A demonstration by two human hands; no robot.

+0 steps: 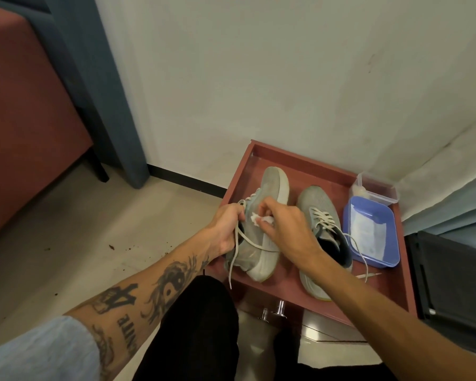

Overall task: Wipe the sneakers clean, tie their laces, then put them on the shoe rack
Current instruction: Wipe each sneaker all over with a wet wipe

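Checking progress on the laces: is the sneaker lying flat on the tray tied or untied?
Untied. The right-hand sneaker shows no bow; one loose lace trails off its tongue across the red tray.

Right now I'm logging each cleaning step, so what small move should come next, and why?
Probably keep rubbing the white wipe in the right hand along the side of the tilted sneaker. The left hand steadies it, its laces hang untied, and the other sneaker lies untouched on the red tray.

Far left of me: a red-brown sofa (25,127) and a blue-grey curtain (99,86). Dark crumbs (111,246) lie scattered on the floor (74,229). Black frame (451,281) stands near right.
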